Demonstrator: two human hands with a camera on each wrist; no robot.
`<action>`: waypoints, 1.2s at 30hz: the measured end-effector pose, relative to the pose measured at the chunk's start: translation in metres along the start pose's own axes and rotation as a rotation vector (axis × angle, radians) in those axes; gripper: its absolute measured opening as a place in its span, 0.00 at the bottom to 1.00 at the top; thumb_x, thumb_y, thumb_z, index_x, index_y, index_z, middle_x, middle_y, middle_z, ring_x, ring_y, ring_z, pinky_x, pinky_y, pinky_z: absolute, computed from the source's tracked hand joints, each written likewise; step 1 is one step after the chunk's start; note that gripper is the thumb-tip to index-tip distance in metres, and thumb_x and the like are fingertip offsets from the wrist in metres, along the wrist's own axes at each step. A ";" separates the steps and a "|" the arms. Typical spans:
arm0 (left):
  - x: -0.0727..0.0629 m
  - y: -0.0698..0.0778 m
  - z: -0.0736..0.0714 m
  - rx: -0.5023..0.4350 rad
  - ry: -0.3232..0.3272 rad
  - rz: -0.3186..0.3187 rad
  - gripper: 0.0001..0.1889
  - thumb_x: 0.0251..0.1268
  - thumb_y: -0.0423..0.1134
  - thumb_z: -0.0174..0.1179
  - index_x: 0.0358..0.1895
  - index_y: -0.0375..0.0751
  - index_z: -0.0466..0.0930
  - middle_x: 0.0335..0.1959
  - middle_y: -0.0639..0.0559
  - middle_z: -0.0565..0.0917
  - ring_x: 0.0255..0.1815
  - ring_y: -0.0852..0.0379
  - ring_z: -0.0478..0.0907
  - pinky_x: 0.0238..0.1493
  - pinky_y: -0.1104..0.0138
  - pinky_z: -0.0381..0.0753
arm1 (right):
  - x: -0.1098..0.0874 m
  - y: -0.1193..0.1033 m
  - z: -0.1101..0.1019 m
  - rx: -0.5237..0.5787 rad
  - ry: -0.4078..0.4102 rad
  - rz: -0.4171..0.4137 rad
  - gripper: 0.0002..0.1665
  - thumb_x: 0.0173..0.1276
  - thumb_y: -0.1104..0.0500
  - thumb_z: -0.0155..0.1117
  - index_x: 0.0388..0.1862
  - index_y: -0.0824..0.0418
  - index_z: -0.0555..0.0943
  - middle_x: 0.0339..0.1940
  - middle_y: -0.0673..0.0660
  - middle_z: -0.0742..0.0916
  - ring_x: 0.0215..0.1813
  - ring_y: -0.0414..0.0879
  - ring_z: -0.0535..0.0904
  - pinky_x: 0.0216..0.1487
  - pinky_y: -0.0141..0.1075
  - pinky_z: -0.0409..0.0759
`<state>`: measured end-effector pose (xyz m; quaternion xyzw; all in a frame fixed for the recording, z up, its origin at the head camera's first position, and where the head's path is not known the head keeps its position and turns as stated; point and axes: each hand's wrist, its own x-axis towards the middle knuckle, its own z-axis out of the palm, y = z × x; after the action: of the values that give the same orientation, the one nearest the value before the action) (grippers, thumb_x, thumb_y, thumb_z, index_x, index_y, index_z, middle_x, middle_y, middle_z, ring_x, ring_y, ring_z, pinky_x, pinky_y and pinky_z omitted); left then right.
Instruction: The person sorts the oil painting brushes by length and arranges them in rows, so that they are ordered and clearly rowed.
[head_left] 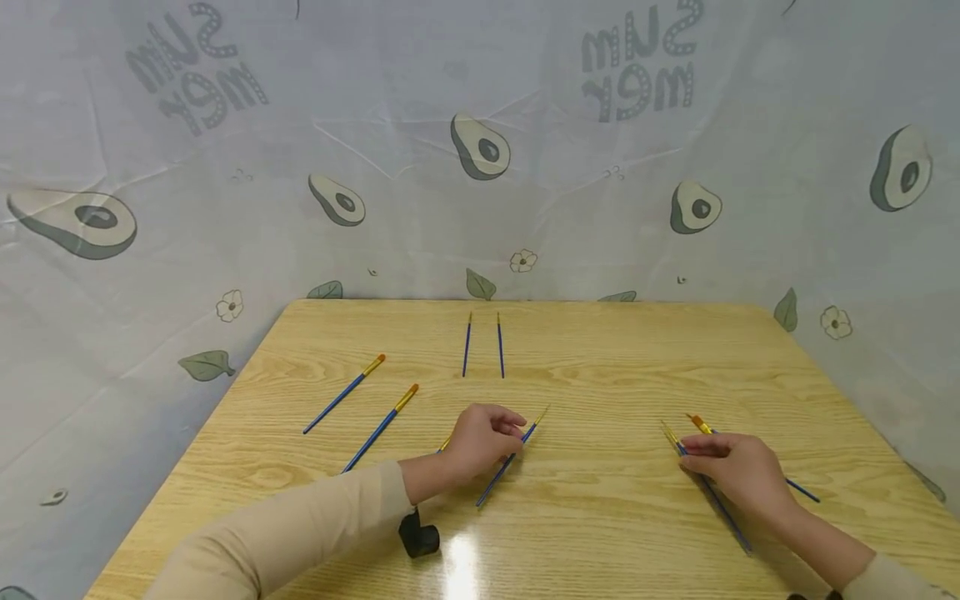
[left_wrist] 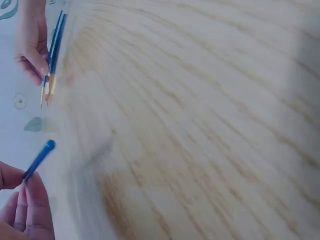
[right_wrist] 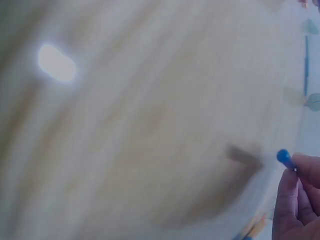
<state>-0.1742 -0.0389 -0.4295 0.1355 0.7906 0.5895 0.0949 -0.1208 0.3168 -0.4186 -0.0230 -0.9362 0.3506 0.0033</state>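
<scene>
My left hand (head_left: 480, 442) pinches a thin paintbrush (head_left: 491, 487) with a blue handle. It slants with its fine tip pointing away, just above the table's middle. In the left wrist view the blue handle end (left_wrist: 41, 157) sticks out from thumb and fingers. On the right side, my right hand (head_left: 742, 471) pinches another thin paintbrush (head_left: 726, 512), its gold ferrule angled up and left. Partly hidden by that hand lies a flat paintbrush (head_left: 804, 490) with orange bristles. In the right wrist view a rounded blue handle end (right_wrist: 285, 157) stands out from the fingertips.
Two flat paintbrushes (head_left: 345, 405) (head_left: 378, 432) lie slanted on the wooden table (head_left: 600, 342) at left, and part of another shows behind my left wrist. Two thin paintbrushes (head_left: 467, 350) (head_left: 500, 350) lie side by side toward the back. A patterned curtain (head_left: 405, 242) hangs behind the table.
</scene>
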 end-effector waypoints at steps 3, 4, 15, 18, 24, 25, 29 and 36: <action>0.002 0.002 0.000 -0.076 0.018 -0.036 0.10 0.54 0.23 0.66 0.41 0.33 0.85 0.31 0.47 0.85 0.28 0.57 0.81 0.27 0.66 0.83 | 0.001 -0.006 0.000 0.027 -0.019 0.018 0.20 0.62 0.52 0.72 0.47 0.64 0.86 0.41 0.57 0.88 0.44 0.52 0.83 0.34 0.31 0.80; 0.003 0.002 0.000 -0.090 0.024 -0.045 0.10 0.55 0.23 0.66 0.41 0.33 0.86 0.32 0.46 0.86 0.29 0.57 0.82 0.28 0.65 0.84 | 0.002 -0.008 0.001 0.042 -0.027 0.019 0.20 0.62 0.52 0.72 0.48 0.64 0.86 0.42 0.58 0.88 0.45 0.52 0.83 0.36 0.32 0.80; 0.011 0.005 0.001 -0.168 0.019 -0.036 0.09 0.59 0.25 0.64 0.43 0.31 0.86 0.37 0.46 0.86 0.36 0.56 0.83 0.35 0.64 0.84 | 0.015 -0.035 0.007 0.162 -0.066 0.028 0.19 0.66 0.54 0.68 0.51 0.65 0.85 0.46 0.59 0.87 0.50 0.54 0.82 0.48 0.44 0.81; 0.013 0.007 0.001 -0.176 0.028 -0.029 0.10 0.59 0.24 0.64 0.44 0.29 0.86 0.37 0.44 0.86 0.36 0.56 0.83 0.35 0.64 0.84 | 0.021 -0.042 0.009 0.190 -0.070 0.009 0.20 0.67 0.55 0.67 0.51 0.68 0.84 0.48 0.61 0.87 0.49 0.53 0.83 0.47 0.43 0.82; 0.022 0.007 0.001 -0.178 0.049 -0.024 0.10 0.59 0.25 0.65 0.44 0.29 0.85 0.37 0.44 0.86 0.35 0.56 0.83 0.36 0.63 0.85 | 0.039 -0.055 0.014 0.301 -0.071 -0.005 0.21 0.69 0.57 0.65 0.54 0.71 0.82 0.51 0.64 0.85 0.50 0.52 0.83 0.49 0.41 0.82; 0.024 0.006 0.000 -0.182 0.053 -0.024 0.10 0.59 0.25 0.65 0.44 0.29 0.85 0.37 0.45 0.86 0.35 0.56 0.83 0.36 0.63 0.85 | 0.042 -0.057 0.015 0.313 -0.070 -0.006 0.21 0.70 0.57 0.65 0.54 0.71 0.81 0.52 0.64 0.85 0.50 0.53 0.83 0.49 0.41 0.82; 0.032 0.008 -0.001 -0.208 0.062 -0.031 0.11 0.59 0.26 0.64 0.46 0.28 0.84 0.37 0.46 0.86 0.35 0.56 0.83 0.38 0.62 0.85 | 0.055 -0.064 0.017 0.352 -0.069 0.003 0.22 0.71 0.57 0.63 0.56 0.71 0.80 0.54 0.64 0.84 0.52 0.54 0.82 0.51 0.42 0.81; 0.046 0.012 0.000 -0.248 0.100 -0.043 0.13 0.61 0.27 0.64 0.48 0.27 0.83 0.39 0.44 0.85 0.37 0.54 0.83 0.41 0.57 0.84 | 0.078 -0.073 0.021 0.411 -0.050 0.034 0.23 0.72 0.56 0.62 0.59 0.70 0.78 0.58 0.65 0.81 0.52 0.49 0.82 0.53 0.41 0.80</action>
<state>-0.2168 -0.0206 -0.4175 0.0761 0.7182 0.6865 0.0842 -0.2017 0.2518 -0.3873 -0.0288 -0.8442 0.5349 -0.0209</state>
